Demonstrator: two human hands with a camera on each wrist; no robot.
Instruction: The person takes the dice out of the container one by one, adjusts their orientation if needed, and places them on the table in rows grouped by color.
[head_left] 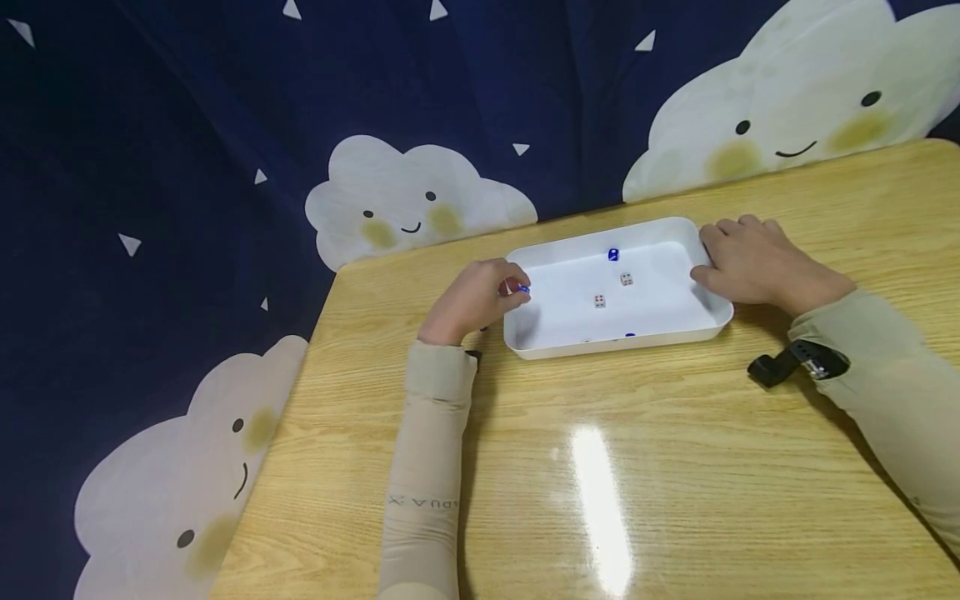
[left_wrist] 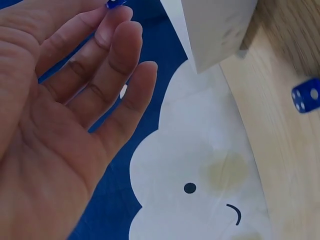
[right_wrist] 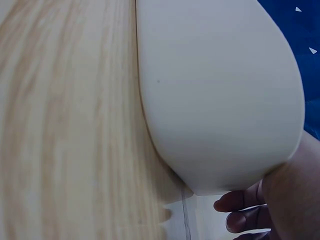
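Note:
My left hand (head_left: pixel 477 293) is at the left end of a white tray (head_left: pixel 555 348), pinching a blue die (head_left: pixel 524 289) between thumb and fingertips. In the left wrist view that blue die (left_wrist: pixel 116 3) shows at the top edge, with the other fingers loosely bent. The right hand (head_left: pixel 761 262) grips the tray's right end, thumb over the rim and fingers along the outside. Inside the tray lie a blue die (head_left: pixel 613 254) and two white dice (head_left: pixel 626 279) with dots. More dice are mostly hidden behind the near wall, a blue one (head_left: pixel 630 335) among them.
Another blue die (left_wrist: pixel 306 95) lies on the wooden table (head_left: pixel 675 467) beside the tray, under my left wrist. A black strap (head_left: pixel 798 362) is on the right wrist. A dark blue curtain with clouds (head_left: pixel 420 196) hangs behind the table.

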